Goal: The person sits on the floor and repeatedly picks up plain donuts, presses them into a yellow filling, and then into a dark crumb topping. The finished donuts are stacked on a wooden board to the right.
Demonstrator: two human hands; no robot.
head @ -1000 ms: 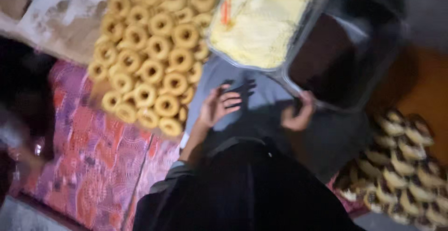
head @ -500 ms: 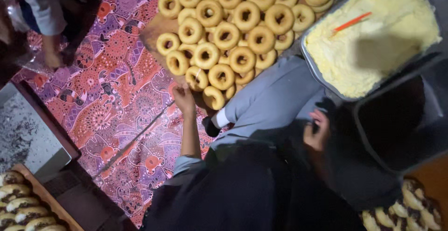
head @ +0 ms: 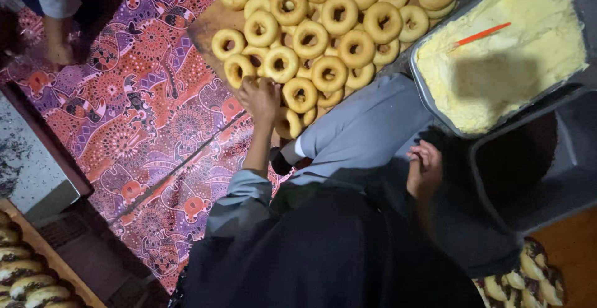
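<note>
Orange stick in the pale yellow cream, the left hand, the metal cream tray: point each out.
orange stick (head: pixel 480 35), head view, middle of its shaft.
left hand (head: pixel 259 98), head view, back of the hand, at the ring doughnuts.
metal cream tray (head: pixel 422 93), head view, its near left rim.

The left hand (head: pixel 260 96) has moved from the grey lap at 6 o'clock up onto the doughnuts (head: pixel 297 93); the right hand (head: pixel 424 170) has drawn back from the dark tub (head: pixel 563 177).

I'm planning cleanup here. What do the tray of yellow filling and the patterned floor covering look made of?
The tray looks like thin metal: grey, dull sheen, rolled rim. The patterned covering seems to be printed fabric, matt, with a crease line, though it may be a vinyl sheet. The left hand rests on the ring doughnuts beside it.
</note>
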